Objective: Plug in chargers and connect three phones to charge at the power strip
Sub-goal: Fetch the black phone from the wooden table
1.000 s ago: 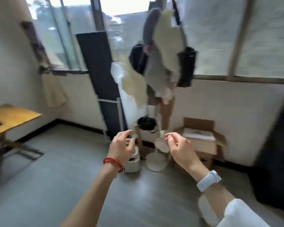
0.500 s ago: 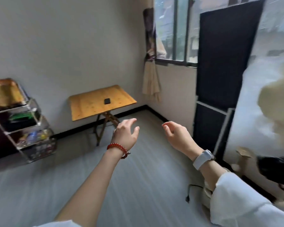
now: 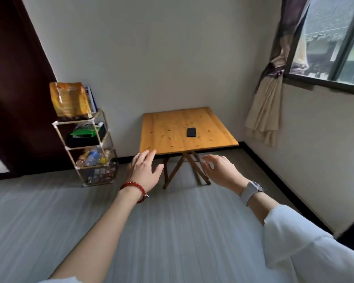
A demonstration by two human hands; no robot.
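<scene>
A black phone (image 3: 191,132) lies flat on a small wooden folding table (image 3: 166,129) against the far wall. My left hand (image 3: 144,172), with a red bead bracelet at the wrist, hovers in the air in front of the table's near left corner, fingers spread and holding nothing. My right hand (image 3: 221,170), with a white watch on its wrist, floats to the right at the same height, fingers loosely curled and empty. Both hands are well short of the phone. No power strip or charger is in view.
A wire shelf rack (image 3: 90,148) with an orange bag on top and bottles below stands left of the table. A dark door (image 3: 14,78) fills the far left. A tied curtain (image 3: 268,103) and a window (image 3: 333,39) are on the right wall. Grey floor (image 3: 172,221) stretches before me.
My view has swung left from the coat stand and window to face the wooden table, which is now centred and nearer. Both hands stay raised and empty.
</scene>
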